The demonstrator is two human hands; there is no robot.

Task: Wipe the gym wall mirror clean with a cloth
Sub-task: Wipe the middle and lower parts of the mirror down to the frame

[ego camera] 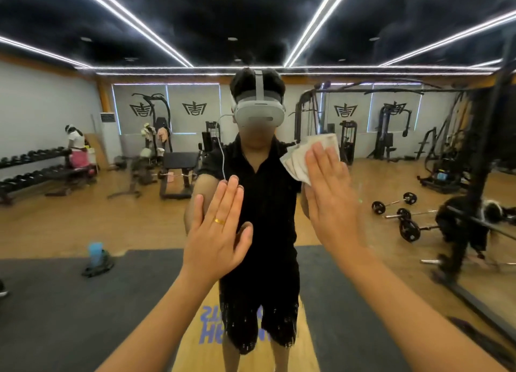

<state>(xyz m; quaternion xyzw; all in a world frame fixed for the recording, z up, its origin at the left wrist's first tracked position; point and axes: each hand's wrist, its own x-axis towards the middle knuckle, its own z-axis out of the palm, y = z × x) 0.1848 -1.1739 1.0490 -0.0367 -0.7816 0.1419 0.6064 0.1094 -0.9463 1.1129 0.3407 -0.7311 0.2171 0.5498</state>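
Observation:
The gym wall mirror (111,226) fills the whole view and reflects the room and a person in black wearing a headset. My right hand (329,198) lies flat on the glass, fingers up, pressing a pale folded cloth (298,159) against it at about chest height. The cloth sticks out above and to the left of my fingers. My left hand (217,232), with a gold ring, rests flat and open on the mirror lower and to the left, holding nothing. White specks show on the glass near the bottom centre.
All else is reflection: a dumbbell rack (33,170) at left with another person beside it, a bench (178,170), cable machines, barbells (396,207) on the wooden floor, a squat rack (474,176) at right, dark mats and a blue object (96,256) on the floor.

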